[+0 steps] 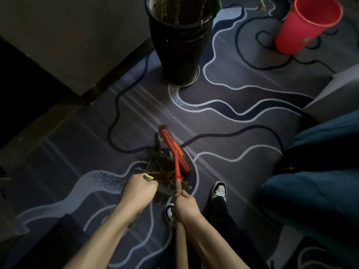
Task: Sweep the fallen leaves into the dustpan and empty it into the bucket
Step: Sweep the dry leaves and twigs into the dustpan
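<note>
Head cam: left hand (138,193) fisted on the dustpan (165,190) handle, right hand (186,207) wrapped round the broom (173,150) stick. Leaves (161,167) piled at the pan's mouth look dry, light, brittle. Bucket (308,24) sits well apart.

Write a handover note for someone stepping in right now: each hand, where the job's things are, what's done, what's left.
Left hand: gripping the dustpan handle, pan largely hidden under leaves.
Right hand: closed on the broom shaft, red head on the carpet beyond the pile.
Leaves: gathered between broom head and dustpan.
Bucket: red, upright, far right past the plant pot.
Done: leaves heaped.
Left: finish sweeping in, carry over, empty.
</note>
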Available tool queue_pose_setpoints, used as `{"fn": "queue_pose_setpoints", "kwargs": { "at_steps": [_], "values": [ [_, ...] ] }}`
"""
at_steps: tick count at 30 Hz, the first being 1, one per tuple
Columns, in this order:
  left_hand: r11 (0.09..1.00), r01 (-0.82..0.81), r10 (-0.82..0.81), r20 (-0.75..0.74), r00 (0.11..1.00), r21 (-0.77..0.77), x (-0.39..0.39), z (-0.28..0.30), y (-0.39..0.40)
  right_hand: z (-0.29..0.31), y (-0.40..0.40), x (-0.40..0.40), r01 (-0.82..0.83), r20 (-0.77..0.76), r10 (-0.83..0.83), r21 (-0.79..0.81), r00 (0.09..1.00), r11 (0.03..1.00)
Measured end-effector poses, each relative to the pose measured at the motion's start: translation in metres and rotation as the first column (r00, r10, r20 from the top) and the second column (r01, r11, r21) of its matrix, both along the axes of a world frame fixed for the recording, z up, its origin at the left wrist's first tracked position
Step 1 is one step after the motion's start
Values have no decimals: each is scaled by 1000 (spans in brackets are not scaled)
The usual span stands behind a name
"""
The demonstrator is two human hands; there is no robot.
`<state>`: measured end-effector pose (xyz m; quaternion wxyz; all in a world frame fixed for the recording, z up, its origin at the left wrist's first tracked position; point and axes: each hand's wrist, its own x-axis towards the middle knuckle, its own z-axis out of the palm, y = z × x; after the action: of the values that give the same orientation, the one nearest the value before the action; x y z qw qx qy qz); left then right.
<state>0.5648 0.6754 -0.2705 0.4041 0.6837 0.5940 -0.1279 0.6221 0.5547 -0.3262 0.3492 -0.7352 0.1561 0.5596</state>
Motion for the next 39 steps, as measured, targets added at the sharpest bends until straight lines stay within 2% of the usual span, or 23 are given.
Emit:
{"fn": "queue_pose_setpoints", "kwargs": {
  "at_steps": [8, 12, 16, 21, 25, 29, 30, 32, 34, 39],
  "values": [
    [999, -46, 46, 29, 998, 1, -20, -3, -4, 27, -9, 25, -278, 91, 276, 5, 957, 961],
    [992, -124, 124, 47, 991, -12, -29, -3, -8, 29, -23, 49, -465, 140, 467, -48, 873, 884],
    [949, -310, 313, 63, 948, -49, -45, -7, -17, 17, -14, 75, -659, 217, 671, -135, 709, 740],
    [898, -432, 437, 65, 897, -77, -51, -14, -26, -16, 28, 97, -837, 275, 865, -250, 420, 487],
    [881, -460, 470, 92, 878, -107, -46, -19, -32, -42, 52, 108, -863, 252, 907, -303, 337, 405],
    [878, -471, 478, 90, 874, -84, -40, -22, -34, -42, 38, 123, -900, 206, 952, -329, 227, 286],
    [879, -470, 477, 92, 874, -81, -39, -21, -35, -42, 29, 126, -900, 191, 954, -331, 230, 283],
    [882, -463, 470, 97, 878, -81, -36, -20, -37, -42, 5, 127, -882, 119, 946, -340, 302, 325],
    [886, -454, 462, 106, 881, -90, -33, -17, -39, -41, -21, 124, -866, 72, 939, -367, 336, 338],
    [914, -387, 402, 136, 906, -124, -27, 0, -41, -28, -55, 112, -889, 82, 952, -344, 294, 304]
  ]
}}
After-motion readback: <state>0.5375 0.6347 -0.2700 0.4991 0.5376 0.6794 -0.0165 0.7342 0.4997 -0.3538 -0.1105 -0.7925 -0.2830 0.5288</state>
